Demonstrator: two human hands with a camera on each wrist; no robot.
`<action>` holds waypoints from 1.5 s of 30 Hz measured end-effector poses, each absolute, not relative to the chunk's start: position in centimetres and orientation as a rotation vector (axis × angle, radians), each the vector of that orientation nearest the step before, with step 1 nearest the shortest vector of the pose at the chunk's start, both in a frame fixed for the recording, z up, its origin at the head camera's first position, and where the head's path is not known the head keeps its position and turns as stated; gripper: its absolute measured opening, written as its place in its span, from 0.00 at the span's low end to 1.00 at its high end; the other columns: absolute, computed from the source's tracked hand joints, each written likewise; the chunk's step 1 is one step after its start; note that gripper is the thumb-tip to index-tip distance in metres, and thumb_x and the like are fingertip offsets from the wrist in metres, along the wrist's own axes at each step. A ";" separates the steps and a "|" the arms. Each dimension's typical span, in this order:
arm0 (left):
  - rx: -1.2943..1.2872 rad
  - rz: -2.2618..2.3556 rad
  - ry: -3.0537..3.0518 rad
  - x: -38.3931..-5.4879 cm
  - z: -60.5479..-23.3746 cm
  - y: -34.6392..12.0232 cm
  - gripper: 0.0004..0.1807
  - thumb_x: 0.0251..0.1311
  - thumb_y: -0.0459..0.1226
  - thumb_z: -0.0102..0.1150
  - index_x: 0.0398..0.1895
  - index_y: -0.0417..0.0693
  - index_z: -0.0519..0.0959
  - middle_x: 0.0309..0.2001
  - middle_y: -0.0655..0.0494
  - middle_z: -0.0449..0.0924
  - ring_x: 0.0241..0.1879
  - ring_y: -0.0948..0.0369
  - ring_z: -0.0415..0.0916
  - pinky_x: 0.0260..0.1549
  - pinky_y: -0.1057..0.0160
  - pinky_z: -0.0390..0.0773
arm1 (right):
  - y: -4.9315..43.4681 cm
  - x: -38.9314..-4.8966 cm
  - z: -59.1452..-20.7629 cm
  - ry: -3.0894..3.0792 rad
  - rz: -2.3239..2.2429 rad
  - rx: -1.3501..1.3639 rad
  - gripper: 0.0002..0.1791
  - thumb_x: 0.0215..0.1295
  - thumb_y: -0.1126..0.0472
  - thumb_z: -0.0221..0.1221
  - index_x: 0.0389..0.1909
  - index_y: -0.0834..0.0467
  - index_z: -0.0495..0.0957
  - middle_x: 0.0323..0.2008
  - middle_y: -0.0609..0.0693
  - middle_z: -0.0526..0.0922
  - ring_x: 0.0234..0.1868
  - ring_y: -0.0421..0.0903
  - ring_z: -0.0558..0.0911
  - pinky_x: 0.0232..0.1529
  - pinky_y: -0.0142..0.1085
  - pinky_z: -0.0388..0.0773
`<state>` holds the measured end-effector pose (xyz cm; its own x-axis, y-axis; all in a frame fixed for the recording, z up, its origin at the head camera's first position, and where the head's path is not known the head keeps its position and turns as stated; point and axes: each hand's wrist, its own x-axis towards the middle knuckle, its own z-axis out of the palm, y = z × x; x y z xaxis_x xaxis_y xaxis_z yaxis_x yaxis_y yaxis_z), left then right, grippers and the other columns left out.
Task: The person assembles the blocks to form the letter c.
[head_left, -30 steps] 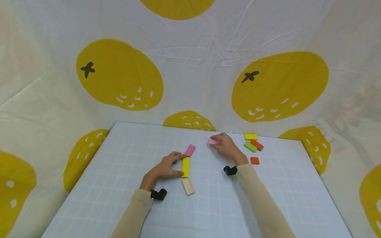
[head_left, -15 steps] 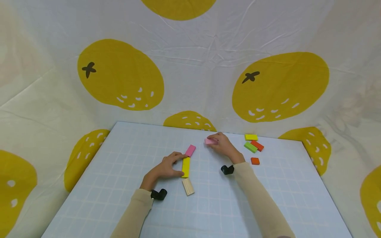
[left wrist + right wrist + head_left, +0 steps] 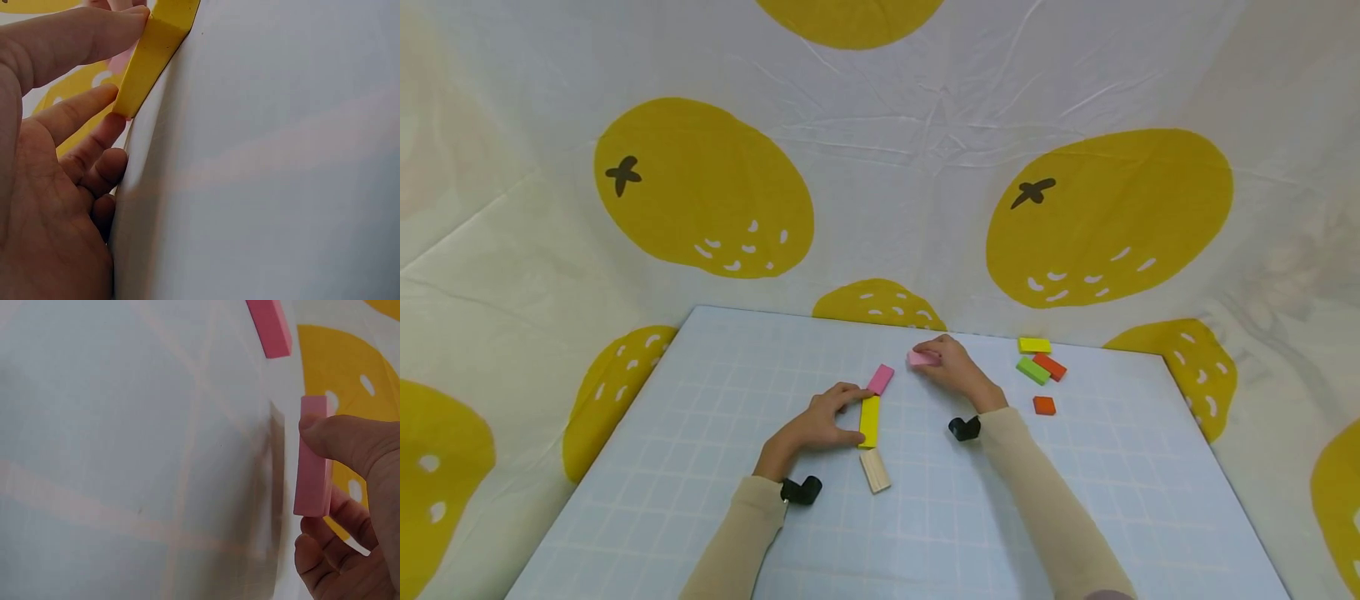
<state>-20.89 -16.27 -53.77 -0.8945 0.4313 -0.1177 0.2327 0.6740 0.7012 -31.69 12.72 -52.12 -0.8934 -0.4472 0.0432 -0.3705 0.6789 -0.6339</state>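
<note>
My left hand grips a yellow block lying flat on the table, thumb at its near end and fingers at its far end. The left wrist view shows the thumb and fingertips on the yellow block. A darker pink block lies slantwise at the yellow block's far end, and a plain wooden block lies at its near end. To the right, my right hand pinches a light pink block. In the right wrist view this light pink block is held above the table, apart from its shadow.
Toward the back right lie a yellow block, a green block and a red-orange block close together. A short orange block lies nearer. The table meets a cloth with yellow fruit prints behind.
My right hand has moved a little to the left with the light pink block, closer to the darker pink one. My left hand has stayed on the yellow block.
</note>
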 end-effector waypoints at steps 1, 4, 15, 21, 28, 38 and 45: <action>0.531 1.033 2.618 -20.9 -53.8 -16.3 0.39 0.56 0.47 0.71 0.74 0.63 0.71 0.73 0.48 0.66 0.69 0.47 0.65 0.67 0.39 0.62 | 12.7 -31.7 -52.2 2.769 -1.008 -0.670 0.22 0.69 0.54 0.66 0.61 0.56 0.82 0.55 0.58 0.79 0.56 0.55 0.76 0.65 0.50 0.75; 0.529 1.028 2.615 -21.0 -53.9 -16.3 0.39 0.56 0.47 0.71 0.74 0.64 0.71 0.73 0.49 0.65 0.69 0.47 0.64 0.67 0.38 0.62 | 12.4 -31.6 -52.2 2.765 -1.000 -0.654 0.22 0.70 0.54 0.66 0.62 0.55 0.82 0.55 0.57 0.79 0.57 0.55 0.76 0.66 0.50 0.75; 0.526 1.046 2.598 -21.3 -54.2 -16.3 0.40 0.56 0.48 0.71 0.74 0.67 0.70 0.73 0.50 0.65 0.69 0.46 0.64 0.66 0.36 0.64 | 11.2 -31.5 -52.2 2.771 -1.007 -0.704 0.21 0.69 0.55 0.66 0.60 0.57 0.82 0.53 0.58 0.80 0.54 0.55 0.77 0.64 0.49 0.76; 0.500 1.037 2.602 -21.4 -54.4 -16.3 0.40 0.56 0.49 0.72 0.74 0.69 0.70 0.73 0.50 0.66 0.68 0.46 0.64 0.65 0.35 0.65 | 10.7 -31.5 -52.1 2.763 -1.003 -0.672 0.17 0.73 0.59 0.61 0.59 0.59 0.82 0.52 0.57 0.81 0.51 0.53 0.78 0.59 0.47 0.79; 0.512 1.043 2.597 -21.3 -54.0 -16.3 0.40 0.55 0.49 0.71 0.74 0.66 0.70 0.73 0.50 0.66 0.68 0.45 0.64 0.65 0.35 0.65 | 10.5 -31.4 -52.1 2.765 -0.974 -0.626 0.24 0.69 0.56 0.65 0.64 0.60 0.78 0.55 0.59 0.79 0.51 0.53 0.77 0.58 0.46 0.79; 0.503 1.055 2.599 -20.9 -53.7 -16.3 0.40 0.55 0.49 0.72 0.74 0.65 0.71 0.72 0.50 0.67 0.67 0.46 0.65 0.65 0.34 0.65 | 10.0 -31.4 -52.2 2.780 -0.944 -0.635 0.20 0.71 0.56 0.64 0.59 0.62 0.82 0.55 0.58 0.81 0.55 0.53 0.78 0.64 0.46 0.77; 0.480 1.029 2.601 -21.1 -53.7 -16.0 0.40 0.55 0.50 0.72 0.74 0.69 0.70 0.73 0.50 0.66 0.68 0.45 0.64 0.65 0.33 0.66 | 10.3 -31.3 -51.8 2.793 -0.885 -0.620 0.21 0.73 0.55 0.62 0.61 0.60 0.81 0.58 0.57 0.80 0.59 0.53 0.77 0.67 0.46 0.75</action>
<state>-21.07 -16.03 -53.70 -0.8984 0.4112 -0.1541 0.1944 0.6872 0.7000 -31.29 10.33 -51.78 -0.9040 -0.4272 -0.0148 -0.3408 0.7413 -0.5783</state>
